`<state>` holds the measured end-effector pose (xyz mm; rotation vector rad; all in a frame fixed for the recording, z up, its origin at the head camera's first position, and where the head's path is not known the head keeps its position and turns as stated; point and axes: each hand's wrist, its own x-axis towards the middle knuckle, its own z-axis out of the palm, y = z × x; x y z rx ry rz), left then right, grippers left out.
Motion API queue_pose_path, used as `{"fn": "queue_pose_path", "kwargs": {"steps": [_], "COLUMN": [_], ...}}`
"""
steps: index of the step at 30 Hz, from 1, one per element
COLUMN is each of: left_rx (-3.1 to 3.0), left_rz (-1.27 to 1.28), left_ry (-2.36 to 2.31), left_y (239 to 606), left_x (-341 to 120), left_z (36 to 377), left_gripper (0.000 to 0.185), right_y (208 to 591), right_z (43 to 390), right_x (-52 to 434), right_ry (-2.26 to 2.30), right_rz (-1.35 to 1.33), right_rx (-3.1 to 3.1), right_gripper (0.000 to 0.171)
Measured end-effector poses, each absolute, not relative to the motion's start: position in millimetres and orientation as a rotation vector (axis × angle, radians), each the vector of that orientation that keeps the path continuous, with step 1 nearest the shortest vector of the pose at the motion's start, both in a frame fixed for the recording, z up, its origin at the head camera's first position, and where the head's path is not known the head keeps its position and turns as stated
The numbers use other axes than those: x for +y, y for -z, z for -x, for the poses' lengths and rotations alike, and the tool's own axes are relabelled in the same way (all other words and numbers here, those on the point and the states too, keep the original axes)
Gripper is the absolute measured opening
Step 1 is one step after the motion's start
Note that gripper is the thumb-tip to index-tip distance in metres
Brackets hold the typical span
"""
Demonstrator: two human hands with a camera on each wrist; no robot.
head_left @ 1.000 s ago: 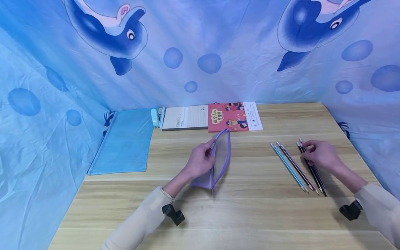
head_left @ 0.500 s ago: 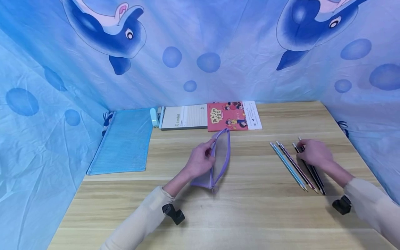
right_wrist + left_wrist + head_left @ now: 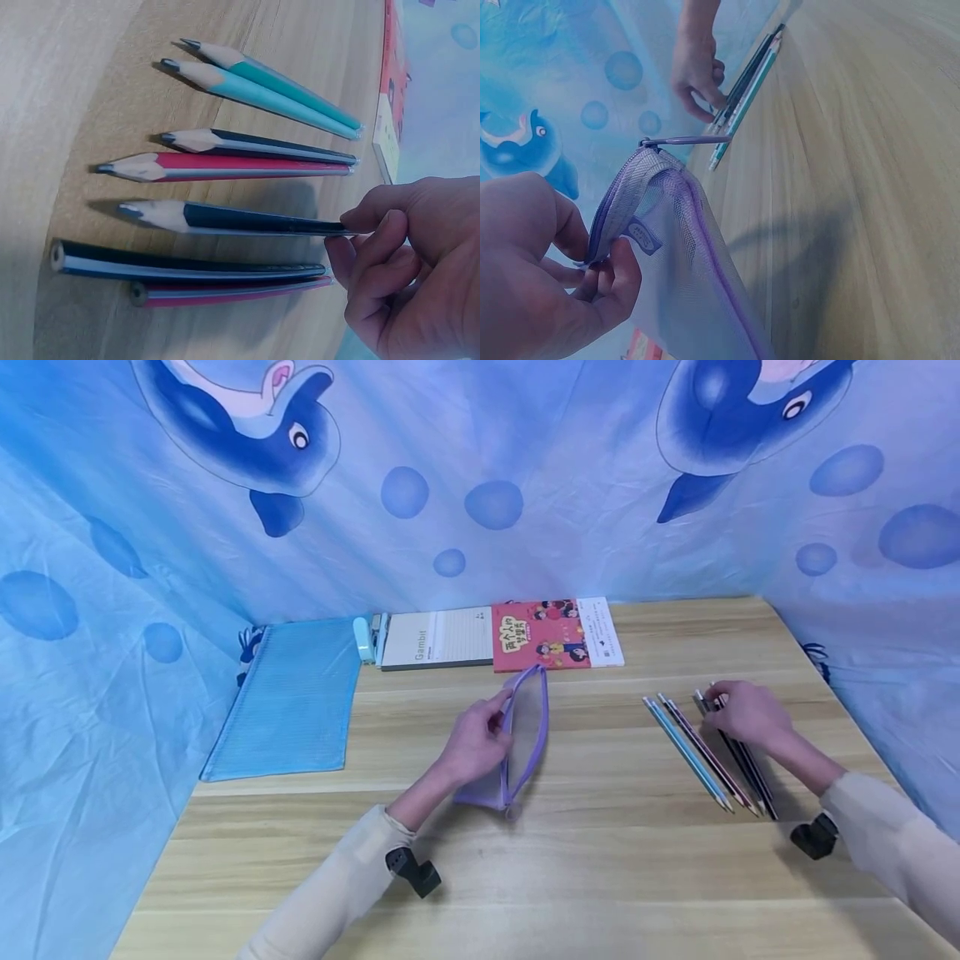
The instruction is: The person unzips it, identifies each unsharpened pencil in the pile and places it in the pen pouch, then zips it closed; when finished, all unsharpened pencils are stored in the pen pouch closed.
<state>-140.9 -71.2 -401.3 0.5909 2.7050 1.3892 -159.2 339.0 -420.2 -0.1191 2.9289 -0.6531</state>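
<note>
My left hand (image 3: 476,745) pinches the zipped edge of a purple mesh pencil case (image 3: 679,255), whose mouth gapes. My right hand (image 3: 748,717) pinches a dark, sharpened pencil (image 3: 259,217) by its far end, between thumb and fingers. Below it in the right wrist view lie a dark unsharpened pencil (image 3: 187,262) and a red-and-grey unsharpened one (image 3: 232,292). Above it lie a red pencil (image 3: 247,166), a dark one (image 3: 285,148), a light blue one (image 3: 277,101) and a teal one (image 3: 300,90), all sharpened.
A blue mesh zip pouch (image 3: 288,702) lies at the table's left. Along the back edge are a light blue stapler (image 3: 364,640), a Gambit notebook (image 3: 438,637) and a red booklet (image 3: 538,635). A blue dolphin curtain (image 3: 585,527) surrounds the wooden table (image 3: 600,877).
My right hand has shifted a little left, taking the dark pencil away from the two unsharpened ones. My left hand keeps its grip on the pencil case. The head view has shifted slightly.
</note>
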Motion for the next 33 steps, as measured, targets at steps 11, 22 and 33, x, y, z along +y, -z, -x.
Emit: {"fn": "queue_pose_path", "kwargs": {"steps": [11, 22, 33], "left_rx": [2.686, 2.710, 2.693], "left_rz": [-0.579, -0.588, -0.570], "left_ry": [-1.393, -1.394, -1.383], "left_y": [402, 401, 400], "left_x": [-72, -73, -73], "left_z": [140, 140, 140], "left_gripper": [0.068, 0.067, 0.069], "right_y": [430, 423, 426], "right_z": [160, 158, 160], "right_x": [343, 349, 348], "right_ry": [0.609, 0.582, 0.522], "right_rz": [0.099, 0.044, 0.067], "right_rx": [2.968, 3.001, 2.972], "right_gripper": [0.034, 0.036, 0.033]}}
